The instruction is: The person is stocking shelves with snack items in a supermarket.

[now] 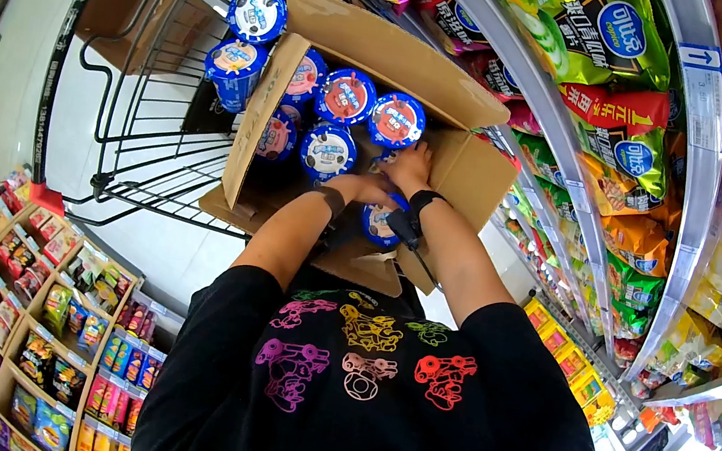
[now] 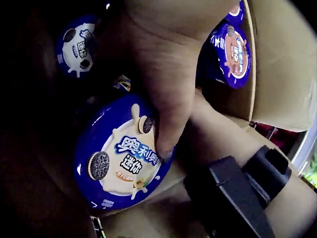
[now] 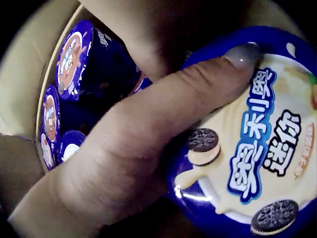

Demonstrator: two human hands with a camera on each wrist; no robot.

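Observation:
In the head view my left hand (image 1: pixel 368 191) and right hand (image 1: pixel 408 171) are close together inside an open cardboard box (image 1: pixel 397 49). My left hand grips a blue mini Oreo cup (image 2: pixel 126 171) with a cream lid. In the left wrist view its thumb (image 2: pixel 171 124) lies over the rim; its other fingers are hidden. Just beyond it is my right hand, below a red-lidded cup (image 1: pixel 397 119); I cannot tell what its fingers hold. Several more blue cups (image 1: pixel 329 152) stand in the box with red or white lids.
The box sits in a wire shopping cart (image 1: pixel 113 133). Two blue cups (image 1: pixel 257 14) stand outside its left flap. Shelves of snack bags (image 1: pixel 633 154) run along the right. A cardboard display (image 1: pixel 43 290) with small packets stands at lower left.

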